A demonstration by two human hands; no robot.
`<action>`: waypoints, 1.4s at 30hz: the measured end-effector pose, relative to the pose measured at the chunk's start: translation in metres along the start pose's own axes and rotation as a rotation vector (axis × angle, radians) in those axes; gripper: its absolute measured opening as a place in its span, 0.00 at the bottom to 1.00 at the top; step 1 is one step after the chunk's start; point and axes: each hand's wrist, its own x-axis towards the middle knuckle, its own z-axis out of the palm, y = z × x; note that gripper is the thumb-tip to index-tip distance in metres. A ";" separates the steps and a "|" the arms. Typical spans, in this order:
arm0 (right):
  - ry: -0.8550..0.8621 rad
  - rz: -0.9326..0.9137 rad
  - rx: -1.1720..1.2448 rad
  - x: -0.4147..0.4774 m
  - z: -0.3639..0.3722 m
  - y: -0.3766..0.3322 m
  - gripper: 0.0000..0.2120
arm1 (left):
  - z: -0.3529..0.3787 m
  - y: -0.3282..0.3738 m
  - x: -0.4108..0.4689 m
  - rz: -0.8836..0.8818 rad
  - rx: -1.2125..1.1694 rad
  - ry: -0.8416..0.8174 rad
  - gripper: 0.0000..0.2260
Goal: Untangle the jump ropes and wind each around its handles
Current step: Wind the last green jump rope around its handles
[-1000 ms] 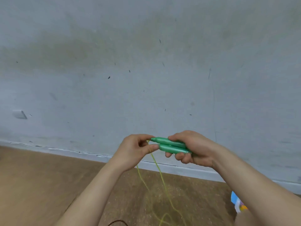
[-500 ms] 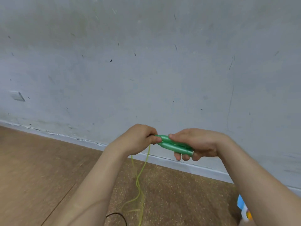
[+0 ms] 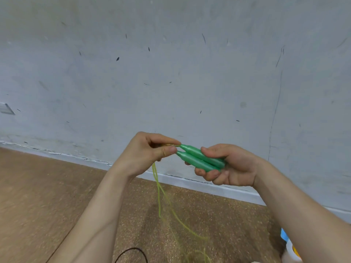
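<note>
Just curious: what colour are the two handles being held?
The handles are green, seen in the head view.

No legible text, label, brand, number or sign on any visible surface

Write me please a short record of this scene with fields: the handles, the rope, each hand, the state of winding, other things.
green handles: two, side by side
rope: yellow-green, hangs loose down to the floor
left hand: pinches the rope at the tips of the green handles
right hand: grips both green handles
winding: no turns visible on the green handles
other: black cord on the floor
</note>
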 end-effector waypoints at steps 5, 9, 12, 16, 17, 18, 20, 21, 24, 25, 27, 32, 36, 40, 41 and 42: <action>-0.101 0.004 0.012 0.001 0.010 0.003 0.19 | 0.007 -0.006 0.005 0.077 -0.065 0.162 0.05; 0.048 -0.162 0.110 0.012 0.046 0.006 0.17 | 0.027 -0.017 0.010 -0.014 -0.588 0.248 0.10; 0.216 -0.317 0.207 0.025 0.058 0.004 0.13 | 0.059 -0.016 0.010 -0.158 -0.738 0.212 0.10; 0.592 -0.423 -0.030 0.027 0.050 0.003 0.12 | 0.068 -0.025 0.009 0.013 0.283 0.110 0.10; 0.700 -0.417 -0.175 0.029 0.049 0.007 0.12 | 0.067 -0.029 0.009 0.124 0.662 0.119 0.07; 0.792 -0.410 -0.324 0.031 0.048 0.010 0.12 | 0.066 -0.031 0.008 0.255 0.921 0.159 0.07; 0.928 -0.410 -0.608 0.036 0.044 0.014 0.11 | 0.067 -0.028 0.003 0.403 1.151 0.125 0.12; 0.959 -0.418 -0.718 0.035 0.040 0.014 0.10 | 0.068 -0.026 0.001 0.420 1.179 0.103 0.14; 0.949 -0.424 -0.914 0.026 0.034 0.012 0.06 | 0.062 -0.022 0.000 0.446 1.154 0.045 0.13; 0.942 -0.418 -0.984 0.023 0.033 0.012 0.05 | 0.059 -0.023 0.001 0.473 1.144 0.028 0.12; 0.923 -0.405 -1.165 0.017 0.031 0.015 0.04 | 0.053 -0.019 -0.001 0.509 1.071 -0.018 0.07; 0.802 -0.372 -1.258 0.012 0.029 0.016 0.05 | 0.044 -0.005 -0.007 0.181 0.602 0.050 0.03; 0.702 -0.338 -1.141 0.006 0.032 0.013 0.06 | 0.042 -0.009 -0.005 0.059 0.407 0.059 0.05; 0.569 -0.327 -0.967 -0.001 0.035 0.010 0.10 | 0.043 -0.005 -0.005 -0.007 0.324 0.054 0.06; 0.552 -0.321 -0.956 -0.002 0.036 0.010 0.11 | 0.042 -0.003 -0.005 -0.023 0.317 0.045 0.05; 0.544 -0.315 -0.967 -0.003 0.036 0.010 0.12 | 0.041 -0.002 -0.005 -0.040 0.320 0.034 0.06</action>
